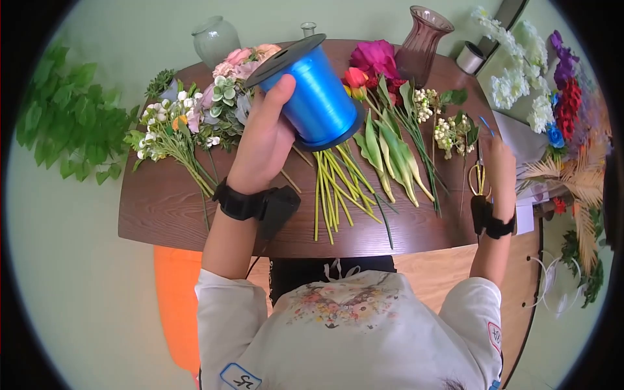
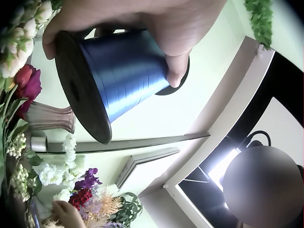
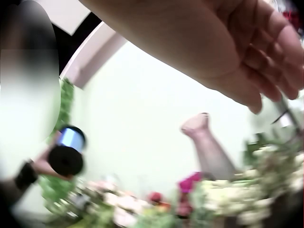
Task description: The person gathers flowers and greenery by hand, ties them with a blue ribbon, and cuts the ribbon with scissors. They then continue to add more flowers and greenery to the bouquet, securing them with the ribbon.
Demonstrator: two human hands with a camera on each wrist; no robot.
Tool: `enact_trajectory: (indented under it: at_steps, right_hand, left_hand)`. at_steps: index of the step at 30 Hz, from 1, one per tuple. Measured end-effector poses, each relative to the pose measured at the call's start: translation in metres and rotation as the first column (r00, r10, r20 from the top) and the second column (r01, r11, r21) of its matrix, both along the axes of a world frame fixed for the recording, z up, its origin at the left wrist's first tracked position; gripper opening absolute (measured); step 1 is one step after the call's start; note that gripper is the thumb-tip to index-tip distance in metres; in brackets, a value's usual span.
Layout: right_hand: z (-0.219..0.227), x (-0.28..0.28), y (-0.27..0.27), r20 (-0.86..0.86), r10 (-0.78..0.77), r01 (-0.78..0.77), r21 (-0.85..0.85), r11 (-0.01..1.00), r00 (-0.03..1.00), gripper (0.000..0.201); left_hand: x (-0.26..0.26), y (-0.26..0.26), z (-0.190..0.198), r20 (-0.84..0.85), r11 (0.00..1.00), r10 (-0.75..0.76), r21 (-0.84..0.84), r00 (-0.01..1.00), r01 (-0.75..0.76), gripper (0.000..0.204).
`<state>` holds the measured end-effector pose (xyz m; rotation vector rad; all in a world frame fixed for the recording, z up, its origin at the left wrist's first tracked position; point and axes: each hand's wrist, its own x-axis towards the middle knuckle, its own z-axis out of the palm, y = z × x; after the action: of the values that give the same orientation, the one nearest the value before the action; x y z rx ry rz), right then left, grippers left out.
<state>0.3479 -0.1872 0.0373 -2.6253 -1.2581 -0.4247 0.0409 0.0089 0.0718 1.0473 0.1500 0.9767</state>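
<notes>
My left hand (image 1: 263, 140) grips a spool of shiny blue ribbon (image 1: 320, 97) with black end discs, held up over the table. In the left wrist view the thumb and fingers wrap round the spool (image 2: 126, 71), spanning it from disc to disc. On the right side of the table my right hand (image 1: 502, 170) hovers beside gold-handled scissors (image 1: 480, 179). In the right wrist view the fingers of that hand (image 3: 266, 52) are loosely bent, with nothing seen between them. A thin blue strip (image 1: 486, 123) shows just left of its fingertips.
Green stems (image 1: 331, 195) and tulip leaves (image 1: 398, 153) lie mid-table. White blooms (image 1: 162, 123) and pink flowers (image 1: 237, 62) spread left; white berry sprigs (image 1: 450, 136) lie right. Behind stand a clear vase (image 1: 216, 42), a pinkish vase (image 1: 419, 45) and a silver spool (image 1: 469, 58).
</notes>
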Motion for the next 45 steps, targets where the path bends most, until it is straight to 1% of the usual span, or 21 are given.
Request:
enact_trajectory:
  at_steps: [1,2,4,5,6,8,10,11,12,15,19,22,24,26,27,33,40,42,43,44,45]
  right_hand:
    - [0.031,-0.038,0.014,-0.071,0.205,-0.193,0.149,0.970,0.976,0.020]
    - [0.048,-0.071,0.025,-0.288,0.421,-0.307,0.368,0.878,0.860,0.020]
    - [0.060,-0.104,0.037,-0.470,0.716,-0.473,0.541,0.696,0.516,0.025]
    - [0.062,-0.116,0.044,-0.430,0.810,-0.551,0.593,0.587,0.400,0.029]
    - [0.059,-0.122,0.053,-0.461,0.853,-0.547,0.660,0.514,0.245,0.034]
    - [0.056,-0.130,0.064,-0.515,0.838,-0.551,0.653,0.520,0.180,0.041]
    - [0.049,-0.135,0.077,-0.552,0.833,-0.507,0.733,0.454,-0.051,0.048]
    - [0.050,-0.137,0.082,-0.580,0.807,-0.520,0.727,0.449,-0.114,0.053]
    - [0.052,-0.141,0.083,-0.579,0.807,-0.520,0.729,0.446,-0.119,0.053]
    - [0.054,-0.152,0.086,-0.659,0.695,-0.478,0.727,0.493,-0.288,0.056]
    - [0.053,-0.157,0.087,-0.678,0.662,-0.410,0.728,0.549,-0.318,0.054]
    - [0.052,-0.157,0.086,-0.707,0.674,-0.434,0.688,0.582,-0.217,0.049]
    - [0.051,-0.157,0.085,-0.642,0.764,-0.477,0.653,0.588,0.063,0.042]
    - [0.050,-0.158,0.084,-0.637,0.762,-0.441,0.655,0.614,0.115,0.038]
    - [0.050,-0.159,0.084,-0.631,0.758,-0.404,0.658,0.636,0.167,0.034]
    - [0.047,-0.159,0.082,-0.569,0.791,-0.451,0.659,0.602,0.223,0.020]
    - [0.042,-0.149,0.084,-0.448,0.869,-0.551,0.679,0.485,0.212,0.021]
    - [0.043,-0.152,0.084,-0.537,0.831,-0.509,0.679,0.529,0.148,0.037]
    - [0.039,-0.150,0.086,-0.600,0.800,-0.534,0.671,0.514,0.016,0.052]
    - [0.038,-0.151,0.086,-0.600,0.800,-0.534,0.671,0.514,0.016,0.052]
    - [0.037,-0.154,0.086,-0.626,0.777,-0.541,0.677,0.499,-0.067,0.054]
  left_hand:
    - [0.002,0.000,-0.002,-0.017,1.000,-0.028,0.005,0.999,0.028,0.054]
    - [0.003,-0.001,-0.004,-0.021,0.999,-0.040,0.003,0.999,0.040,0.054]
    - [0.004,-0.001,-0.009,-0.034,0.992,-0.117,-0.041,0.992,0.116,0.060]
    - [0.002,0.000,-0.012,-0.034,0.991,-0.126,-0.038,0.991,0.125,0.060]
    - [-0.002,0.001,-0.016,0.006,0.978,-0.205,-0.034,0.979,0.205,0.065]
    - [-0.011,0.004,-0.025,0.041,0.959,-0.280,-0.029,0.959,0.281,0.071]
    - [-0.018,0.005,-0.030,-0.046,0.983,-0.177,0.047,0.983,0.179,0.097]
    - [-0.021,0.006,-0.030,-0.094,0.981,-0.142,0.121,0.985,0.153,0.101]
    - [-0.023,0.006,-0.030,-0.096,0.981,-0.138,0.121,0.986,0.149,0.101]
    - [-0.024,0.005,-0.029,-0.070,0.986,-0.106,0.119,0.992,0.114,0.104]
    - [-0.021,0.003,-0.022,-0.106,0.977,-0.097,0.180,0.990,0.115,0.104]
    - [-0.021,0.009,-0.032,-0.118,0.976,-0.117,0.167,0.986,0.136,0.102]
    - [-0.021,0.013,-0.035,-0.135,0.981,-0.097,0.153,0.986,0.118,0.100]
    - [-0.020,0.014,-0.035,-0.058,0.981,-0.177,0.067,0.983,0.181,0.075]
    - [-0.020,0.015,-0.036,-0.058,0.981,-0.177,0.066,0.983,0.181,0.075]
    - [-0.018,0.015,-0.035,-0.064,0.980,-0.176,0.078,0.982,0.181,0.076]
    - [-0.018,0.011,-0.027,-0.078,0.989,-0.147,0.014,0.986,0.148,0.076]
    - [-0.016,0.010,-0.024,-0.083,0.989,-0.148,-0.037,0.986,0.145,0.076]
    - [-0.015,0.011,-0.023,-0.084,0.987,-0.157,0.009,0.984,0.158,0.084]
    - [-0.014,0.010,-0.022,-0.085,0.984,-0.167,0.056,0.982,0.172,0.092]
    - [-0.012,0.009,-0.022,-0.084,0.983,-0.167,0.057,0.982,0.172,0.092]
